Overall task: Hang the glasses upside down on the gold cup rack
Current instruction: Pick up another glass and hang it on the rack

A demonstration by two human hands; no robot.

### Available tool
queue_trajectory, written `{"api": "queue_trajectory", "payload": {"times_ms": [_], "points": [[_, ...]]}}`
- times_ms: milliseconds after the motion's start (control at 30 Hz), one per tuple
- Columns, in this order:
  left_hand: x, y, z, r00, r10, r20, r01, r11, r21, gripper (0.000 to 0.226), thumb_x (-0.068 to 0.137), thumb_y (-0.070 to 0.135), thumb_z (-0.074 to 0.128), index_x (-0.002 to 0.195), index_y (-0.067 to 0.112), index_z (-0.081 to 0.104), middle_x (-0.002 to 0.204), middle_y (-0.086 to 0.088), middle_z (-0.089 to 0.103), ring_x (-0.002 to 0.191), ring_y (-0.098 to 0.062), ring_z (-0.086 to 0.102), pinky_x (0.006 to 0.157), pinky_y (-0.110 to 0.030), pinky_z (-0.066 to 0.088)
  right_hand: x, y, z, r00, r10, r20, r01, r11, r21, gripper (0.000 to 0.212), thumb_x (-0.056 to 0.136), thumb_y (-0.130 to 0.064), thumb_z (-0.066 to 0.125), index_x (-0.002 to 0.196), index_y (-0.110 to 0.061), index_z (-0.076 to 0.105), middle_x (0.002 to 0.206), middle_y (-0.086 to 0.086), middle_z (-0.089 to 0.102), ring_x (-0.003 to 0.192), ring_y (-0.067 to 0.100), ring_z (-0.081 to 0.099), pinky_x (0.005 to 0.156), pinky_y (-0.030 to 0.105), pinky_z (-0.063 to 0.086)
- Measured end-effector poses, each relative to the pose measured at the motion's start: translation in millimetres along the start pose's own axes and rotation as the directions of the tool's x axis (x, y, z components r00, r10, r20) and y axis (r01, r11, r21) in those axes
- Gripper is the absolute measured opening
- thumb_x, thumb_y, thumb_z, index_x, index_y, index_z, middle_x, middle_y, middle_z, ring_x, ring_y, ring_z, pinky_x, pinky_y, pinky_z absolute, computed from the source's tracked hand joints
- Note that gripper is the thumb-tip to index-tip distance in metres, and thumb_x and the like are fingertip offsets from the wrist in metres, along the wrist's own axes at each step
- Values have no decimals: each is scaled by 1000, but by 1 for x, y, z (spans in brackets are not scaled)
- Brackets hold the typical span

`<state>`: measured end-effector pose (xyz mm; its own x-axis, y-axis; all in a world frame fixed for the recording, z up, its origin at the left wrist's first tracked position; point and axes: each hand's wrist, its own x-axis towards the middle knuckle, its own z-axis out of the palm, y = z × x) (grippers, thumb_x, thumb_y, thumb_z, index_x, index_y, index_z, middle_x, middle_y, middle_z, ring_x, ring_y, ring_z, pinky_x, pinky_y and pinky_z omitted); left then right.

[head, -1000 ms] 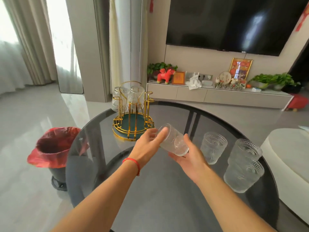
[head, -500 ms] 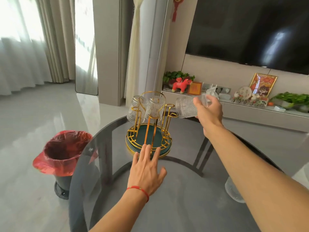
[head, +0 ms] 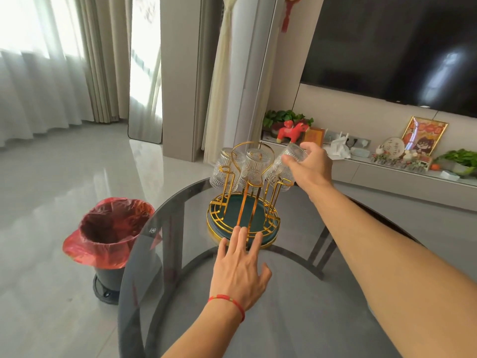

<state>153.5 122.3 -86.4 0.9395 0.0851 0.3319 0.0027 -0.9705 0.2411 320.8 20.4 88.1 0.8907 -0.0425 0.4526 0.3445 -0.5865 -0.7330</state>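
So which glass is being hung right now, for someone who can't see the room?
Find the round dark glass table and the gold cup rack at its far edge. Three ribbed glasses sit mouth-down there; it is the rightmost glass, tilted, and the only one gripped by a hand, the right hand.

We note a round dark glass table (head: 296, 319) on a grey tiled floor (head: 64, 189). A bin with a red liner (head: 109, 231) stands beside its left edge. A wall-mounted television (head: 387, 47) hangs above a low cabinet (head: 387, 177) bearing a red toy horse (head: 290, 131), potted plants (head: 286, 117) and a framed picture (head: 424, 135).
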Motion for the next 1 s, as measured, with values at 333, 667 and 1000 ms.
{"api": "queue_trajectory", "payload": {"times_ms": [333,667,1000], "points": [[0,0,1,1000,-3,-17,3,999,-32,73,95,55,40,159,26,19,164,-14,25,155,-35,10,126,-55,15,-3,1,23,979,63,196,-41,992,-115,75,66,-23,94,133,-19,60,137,10,60,124,27,56,91,35,48],[1,1,-2,1000,0,-29,-1,1000,-10,72,93,51,44,157,24,24,159,-14,31,153,-36,16,124,-54,23,-18,9,17,943,44,329,-46,999,-2,57,90,-37,68,144,-26,56,151,3,51,136,25,50,100,37,42],[-1,1,-1,1000,17,-24,-17,999,33,74,94,50,49,156,15,29,144,-17,43,144,-39,31,117,-51,36,-111,10,-61,971,87,224,-112,988,103,40,98,-28,59,138,-27,59,148,4,54,137,20,50,111,39,43]]}}
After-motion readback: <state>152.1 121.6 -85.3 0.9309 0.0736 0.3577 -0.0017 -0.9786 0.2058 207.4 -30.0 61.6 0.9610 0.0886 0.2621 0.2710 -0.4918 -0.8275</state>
